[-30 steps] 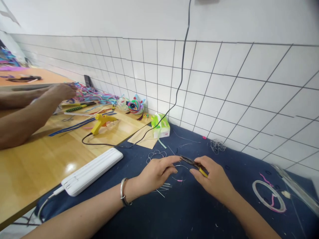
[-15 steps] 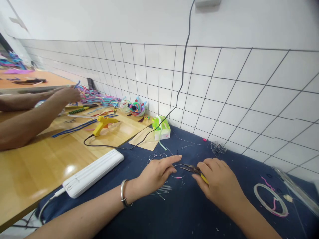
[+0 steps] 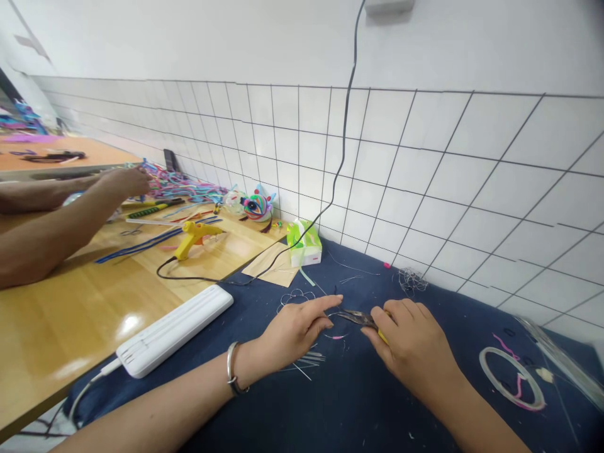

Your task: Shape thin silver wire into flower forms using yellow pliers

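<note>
My left hand (image 3: 296,330) pinches a thin silvery wire (image 3: 333,314) between thumb and fingers, its index finger stretched out above. A pair of pliers (image 3: 356,318) with yellow handles is gripped in my right hand (image 3: 413,340). The plier jaws point left and meet the wire's end just off my left fingertips; whether they clamp it I cannot tell. Behind my left hand lies a bent wire shape with loops (image 3: 296,294). Several short straight wires (image 3: 311,358) and a wire with a pink part (image 3: 336,338) lie on the dark cloth (image 3: 340,402) below.
A white power bank (image 3: 174,330) with a cable lies left. Past it are a yellow glue gun (image 3: 194,238), a tissue pack (image 3: 304,244) and another person's arms (image 3: 61,233). Tangled wire (image 3: 412,281) sits by the wall, a white ring (image 3: 486,371) at right. A black cord hangs across.
The plier jaws look slightly more closed at the wire's end, and my right hand has turned a little. My left hand keeps its pose; the view has shifted slightly.
</note>
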`<state>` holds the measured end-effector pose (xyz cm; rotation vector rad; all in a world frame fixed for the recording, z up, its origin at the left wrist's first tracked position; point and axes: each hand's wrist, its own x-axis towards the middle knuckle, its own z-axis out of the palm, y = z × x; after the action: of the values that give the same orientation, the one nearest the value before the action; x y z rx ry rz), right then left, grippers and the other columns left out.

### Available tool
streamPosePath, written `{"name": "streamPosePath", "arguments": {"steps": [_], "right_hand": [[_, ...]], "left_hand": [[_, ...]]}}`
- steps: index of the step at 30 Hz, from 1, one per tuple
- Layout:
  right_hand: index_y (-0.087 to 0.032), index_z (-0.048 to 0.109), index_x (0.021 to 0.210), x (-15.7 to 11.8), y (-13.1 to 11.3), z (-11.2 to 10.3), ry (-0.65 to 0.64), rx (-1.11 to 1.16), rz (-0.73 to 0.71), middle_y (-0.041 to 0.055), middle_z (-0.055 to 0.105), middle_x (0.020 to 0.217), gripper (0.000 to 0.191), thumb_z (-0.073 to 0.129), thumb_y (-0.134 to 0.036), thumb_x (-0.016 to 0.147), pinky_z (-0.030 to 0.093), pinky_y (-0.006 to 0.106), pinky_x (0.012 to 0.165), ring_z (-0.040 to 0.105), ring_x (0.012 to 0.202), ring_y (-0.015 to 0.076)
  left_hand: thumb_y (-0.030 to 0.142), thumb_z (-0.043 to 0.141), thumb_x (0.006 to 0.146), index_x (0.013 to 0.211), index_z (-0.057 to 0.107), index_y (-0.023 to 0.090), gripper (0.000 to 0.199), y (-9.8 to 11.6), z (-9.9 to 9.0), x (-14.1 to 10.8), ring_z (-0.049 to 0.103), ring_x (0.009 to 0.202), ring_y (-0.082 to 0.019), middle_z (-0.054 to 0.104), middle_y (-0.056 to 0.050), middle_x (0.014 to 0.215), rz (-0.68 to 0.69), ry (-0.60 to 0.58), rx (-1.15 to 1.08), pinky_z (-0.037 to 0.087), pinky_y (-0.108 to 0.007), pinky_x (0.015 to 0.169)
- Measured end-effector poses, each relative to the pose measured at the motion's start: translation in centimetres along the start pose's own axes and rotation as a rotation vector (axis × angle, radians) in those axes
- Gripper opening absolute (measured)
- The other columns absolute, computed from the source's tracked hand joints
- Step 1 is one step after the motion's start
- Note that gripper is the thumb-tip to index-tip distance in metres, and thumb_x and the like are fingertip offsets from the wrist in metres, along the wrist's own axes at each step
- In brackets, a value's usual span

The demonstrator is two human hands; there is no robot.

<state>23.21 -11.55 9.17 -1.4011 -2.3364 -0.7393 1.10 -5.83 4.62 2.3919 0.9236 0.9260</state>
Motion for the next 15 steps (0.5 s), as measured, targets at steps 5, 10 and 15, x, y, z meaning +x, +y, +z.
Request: {"name": "streamPosePath", "arguments": {"steps": [5, 10, 15], "right_hand": [[-0.016, 0.060, 0.095, -0.10, 0.04, 0.16, -0.005, -0.036, -0.014, 0.0091, 0.055, 0.081, 0.022, 0.048, -0.032, 0.084, 0.031, 0.032, 0.068, 0.046, 0.076, 0.0193], [-0.017, 0.060, 0.096, -0.04, 0.12, 0.08, 0.001, -0.060, -0.039, 0.0095, 0.055, 0.082, 0.021, 0.048, -0.031, 0.084, 0.031, 0.033, 0.068, 0.046, 0.076, 0.0195], [-0.016, 0.060, 0.096, 0.02, 0.17, -0.12, 0.020, -0.090, -0.064, 0.0094, 0.055, 0.080, 0.021, 0.048, -0.030, 0.084, 0.031, 0.033, 0.068, 0.046, 0.075, 0.0193]], "left_hand": [[0.017, 0.047, 0.083, 0.126, 0.042, 0.025, 0.044, 0.06, -0.06, 0.06, 0.065, 0.079, -0.013, 0.068, -0.002, 0.092, -0.014, 0.004, -0.014, 0.051, -0.027, 0.074], [0.018, 0.047, 0.084, 0.126, 0.042, 0.024, 0.043, -0.05, 0.06, 0.03, 0.064, 0.078, -0.014, 0.068, -0.002, 0.091, -0.012, 0.003, 0.006, 0.051, -0.026, 0.072], [0.018, 0.047, 0.084, 0.127, 0.041, 0.023, 0.043, 0.01, 0.04, 0.04, 0.064, 0.079, -0.014, 0.068, -0.003, 0.091, -0.012, -0.004, -0.004, 0.051, -0.027, 0.073]]}}
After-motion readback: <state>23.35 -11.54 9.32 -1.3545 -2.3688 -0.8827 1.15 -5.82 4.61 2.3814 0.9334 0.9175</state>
